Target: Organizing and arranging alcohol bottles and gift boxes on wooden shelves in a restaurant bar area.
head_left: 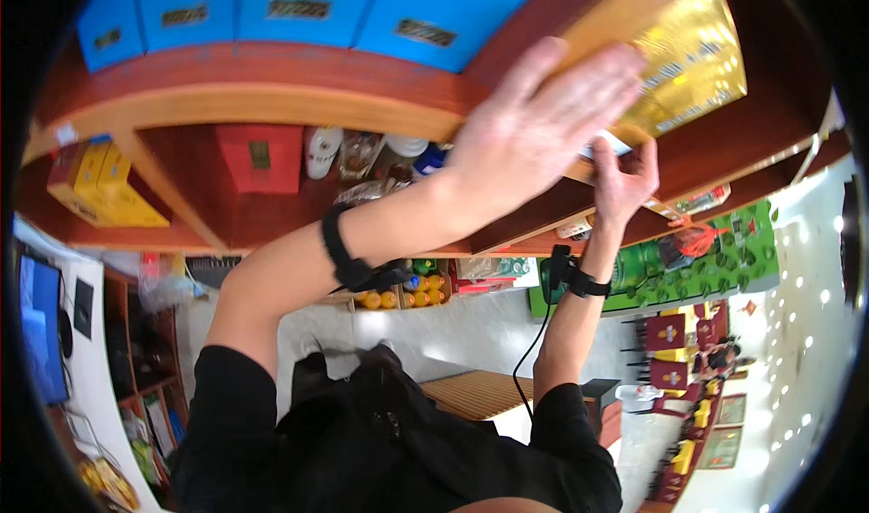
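Note:
My left hand (552,119) is raised with its fingers stretched out flat, lying against or just over the wooden upright of the shelf, a little blurred. The fingertips come close to a shiny gold package (692,61) in the right compartment. Just below and right of it, my right hand (625,183) has its thumb and fingers bent inward at the shelf edge. A small white piece (613,143) shows by the right thumb, partly hidden; what it is, I cannot make out. Both wrists wear black straps.
Blue boxes (299,6) line the upper shelf at left. Below stand a red box (260,158), a white bottle (322,151) and yellow boxes (104,183). Crates of orange fruit (421,293) sit lower down. A monitor (41,327) is at far left, tables (668,332) at far right.

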A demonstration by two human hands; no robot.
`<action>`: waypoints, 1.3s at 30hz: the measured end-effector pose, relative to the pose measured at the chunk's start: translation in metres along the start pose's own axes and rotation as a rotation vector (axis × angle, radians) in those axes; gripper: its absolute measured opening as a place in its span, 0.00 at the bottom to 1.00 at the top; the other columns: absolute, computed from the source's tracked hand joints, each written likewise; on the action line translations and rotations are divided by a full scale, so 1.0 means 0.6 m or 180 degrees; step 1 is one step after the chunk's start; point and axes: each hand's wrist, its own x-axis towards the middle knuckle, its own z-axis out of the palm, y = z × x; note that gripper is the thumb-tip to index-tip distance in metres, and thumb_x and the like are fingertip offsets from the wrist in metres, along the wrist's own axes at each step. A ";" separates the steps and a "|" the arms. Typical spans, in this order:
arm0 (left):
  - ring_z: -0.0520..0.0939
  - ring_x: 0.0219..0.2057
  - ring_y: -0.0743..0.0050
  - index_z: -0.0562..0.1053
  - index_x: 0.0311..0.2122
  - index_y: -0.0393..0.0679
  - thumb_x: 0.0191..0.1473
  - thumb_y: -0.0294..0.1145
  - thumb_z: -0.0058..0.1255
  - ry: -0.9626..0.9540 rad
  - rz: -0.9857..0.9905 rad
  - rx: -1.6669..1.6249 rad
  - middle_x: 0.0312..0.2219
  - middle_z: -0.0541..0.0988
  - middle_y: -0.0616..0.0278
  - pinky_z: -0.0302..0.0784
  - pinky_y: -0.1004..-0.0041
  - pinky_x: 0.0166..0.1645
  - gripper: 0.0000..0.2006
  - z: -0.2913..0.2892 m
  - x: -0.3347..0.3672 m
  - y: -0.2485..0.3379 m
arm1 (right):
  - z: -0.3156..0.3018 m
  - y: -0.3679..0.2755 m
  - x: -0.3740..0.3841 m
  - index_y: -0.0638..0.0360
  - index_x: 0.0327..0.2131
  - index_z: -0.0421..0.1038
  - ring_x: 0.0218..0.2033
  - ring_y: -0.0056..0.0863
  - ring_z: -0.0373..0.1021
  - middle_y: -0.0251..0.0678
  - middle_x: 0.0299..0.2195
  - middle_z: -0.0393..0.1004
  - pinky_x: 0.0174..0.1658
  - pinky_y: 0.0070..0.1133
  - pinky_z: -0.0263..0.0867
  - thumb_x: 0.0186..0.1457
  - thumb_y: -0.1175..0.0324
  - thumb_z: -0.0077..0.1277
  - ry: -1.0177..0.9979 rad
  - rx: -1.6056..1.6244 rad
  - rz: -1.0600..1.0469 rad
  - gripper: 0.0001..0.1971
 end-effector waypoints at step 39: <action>0.64 0.72 0.48 0.69 0.69 0.41 0.55 0.26 0.53 -0.1956 -0.1623 -0.0984 0.70 0.66 0.51 0.62 0.53 0.73 0.33 -0.281 -0.551 -0.379 | 0.671 -0.157 -0.300 0.57 0.76 0.52 0.65 0.66 0.55 0.71 0.67 0.53 0.66 0.56 0.52 0.40 0.44 0.72 -0.2930 -0.1907 -0.1392 0.62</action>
